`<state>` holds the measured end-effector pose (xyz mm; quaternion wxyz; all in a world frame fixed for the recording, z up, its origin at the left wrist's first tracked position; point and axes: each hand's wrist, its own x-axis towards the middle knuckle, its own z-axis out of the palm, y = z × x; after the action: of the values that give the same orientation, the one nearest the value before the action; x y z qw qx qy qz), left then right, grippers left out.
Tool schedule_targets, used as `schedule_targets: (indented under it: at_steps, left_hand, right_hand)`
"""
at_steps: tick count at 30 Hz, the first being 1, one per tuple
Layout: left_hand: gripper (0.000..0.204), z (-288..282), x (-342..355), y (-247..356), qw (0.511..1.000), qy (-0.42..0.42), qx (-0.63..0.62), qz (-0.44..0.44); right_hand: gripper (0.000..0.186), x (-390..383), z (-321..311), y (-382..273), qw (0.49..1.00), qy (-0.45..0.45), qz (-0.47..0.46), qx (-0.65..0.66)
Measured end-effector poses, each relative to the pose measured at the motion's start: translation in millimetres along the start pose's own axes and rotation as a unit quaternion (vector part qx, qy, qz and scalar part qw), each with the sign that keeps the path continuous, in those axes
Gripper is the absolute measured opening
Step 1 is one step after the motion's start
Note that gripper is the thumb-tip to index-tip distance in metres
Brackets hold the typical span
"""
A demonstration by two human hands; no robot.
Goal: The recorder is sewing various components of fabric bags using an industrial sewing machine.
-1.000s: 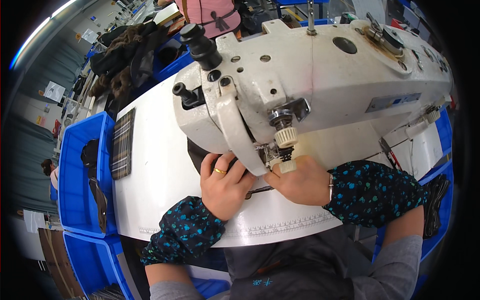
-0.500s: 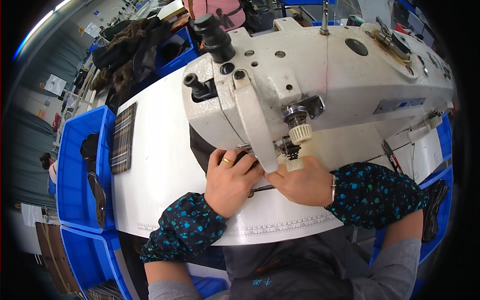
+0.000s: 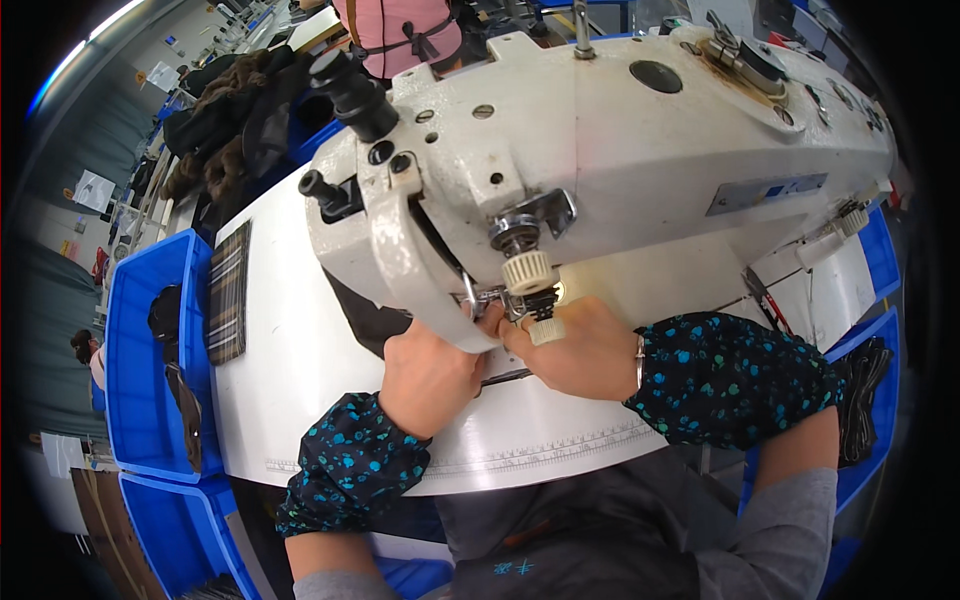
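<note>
A white sewing machine (image 3: 610,150) fills the middle of the view. My left hand (image 3: 430,375) is closed on a dark fabric piece (image 3: 372,315) beside the needle area, its fingertips hidden behind the curved white guard (image 3: 410,255). From the other side my right hand (image 3: 580,352) comes in, fingers bent and pressed together close to the left fingertips. The tension knob (image 3: 528,270) and the spring below it stand in front of its fingertips, so what they grip does not show. Both forearms wear dark sleeves with blue-green spots.
Plaid fabric (image 3: 228,292) lies on the white table's (image 3: 290,360) left side. Blue bins (image 3: 125,370) with dark pieces stand left, and another blue bin (image 3: 880,400) stands right. Red-handled scissors (image 3: 768,300) lie under the machine arm. A person in pink (image 3: 400,30) is beyond.
The machine sits further left in the picture, as the view has shifted. My left fingers have moved deeper behind the guard, and the ring is now out of sight. Both hands stay close together.
</note>
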<state>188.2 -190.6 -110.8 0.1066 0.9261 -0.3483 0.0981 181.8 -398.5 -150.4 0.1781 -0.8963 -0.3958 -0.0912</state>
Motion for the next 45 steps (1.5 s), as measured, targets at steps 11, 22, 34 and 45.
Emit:
schedule_targets:
  at_steps: [11, 22, 34, 45]
  left_hand:
    - [0.028, -6.3, 4.7, 5.4, 0.999, 0.001, -0.040, -0.016]
    - [0.032, -8.2, 3.1, -12.7, 0.986, 0.023, -0.166, -0.017]
    - [0.023, -6.5, -5.7, 0.3, 0.994, 0.040, 0.096, 0.033]
    - [0.019, -5.9, -5.6, 11.0, 0.997, -0.060, 0.049, -0.012]
  right_hand:
    - [0.012, 0.6, 3.1, 3.3, 0.998, 0.060, 0.018, -0.012]
    - [0.014, -3.6, -2.6, -5.1, 0.995, 0.066, -0.071, -0.028]
    - [0.034, -5.9, -5.2, -22.9, 0.996, 0.025, -0.086, -0.009]
    - [0.032, -6.0, -11.5, -23.4, 0.993, 0.023, -0.112, -0.002]
